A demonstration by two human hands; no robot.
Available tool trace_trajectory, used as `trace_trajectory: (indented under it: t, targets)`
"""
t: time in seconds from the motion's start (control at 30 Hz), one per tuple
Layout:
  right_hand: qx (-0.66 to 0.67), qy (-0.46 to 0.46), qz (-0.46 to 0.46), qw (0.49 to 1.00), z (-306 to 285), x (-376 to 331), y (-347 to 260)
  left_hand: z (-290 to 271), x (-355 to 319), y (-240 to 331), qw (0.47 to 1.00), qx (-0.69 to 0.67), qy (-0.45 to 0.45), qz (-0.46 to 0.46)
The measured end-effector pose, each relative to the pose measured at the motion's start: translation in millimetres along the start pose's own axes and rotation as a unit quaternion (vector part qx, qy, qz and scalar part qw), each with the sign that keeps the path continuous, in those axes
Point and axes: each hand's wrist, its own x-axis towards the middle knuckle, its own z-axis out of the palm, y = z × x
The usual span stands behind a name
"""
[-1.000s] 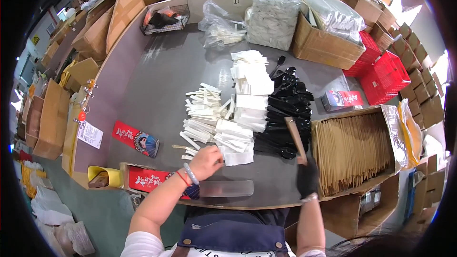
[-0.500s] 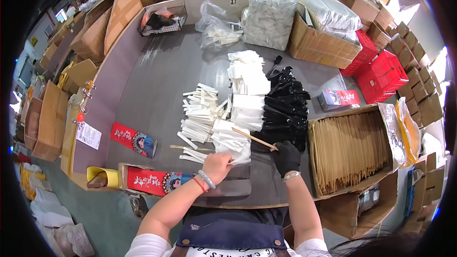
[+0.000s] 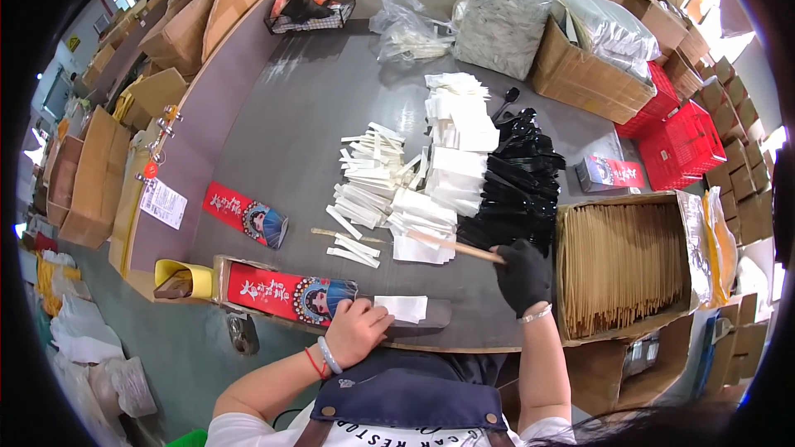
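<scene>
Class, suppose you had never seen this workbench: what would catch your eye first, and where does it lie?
The red printed sleeve at the near edge stands out, with the left hand pressing a white packet beside it. The gloved right hand holds a wooden stick over the white packets mid-table. On the right, a carton of brown sticks fills the view.

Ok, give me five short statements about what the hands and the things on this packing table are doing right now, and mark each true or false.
1. The right hand wears a black glove. True.
2. The right hand holds a black plastic spoon. False: it holds a pair of wooden chopsticks.
3. The left hand rests at the red printed sleeve near the table's front edge. True.
4. The cardboard box of chopsticks sits to the person's left. False: it is on the right.
5. The red plastic crates stand on the grey table. False: they stand beyond its right edge.
</scene>
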Motion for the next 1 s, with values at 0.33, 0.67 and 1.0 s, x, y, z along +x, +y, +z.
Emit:
trace_trajectory:
  t: [0.33,0.67,1.0]
  targets:
    - [0.074,-0.321,-0.09,0.94,64,-29,-56,4,-17,3,0.997,0.08,-0.022,-0.007]
    - [0.029,-0.201,-0.055,0.978,45,-80,-31,-28,-30,-28,0.996,-0.021,0.033,-0.078]
    - [0.007,-0.221,-0.125,0.967,71,-83,-28,-23,-26,-54,0.995,-0.025,-0.005,-0.097]
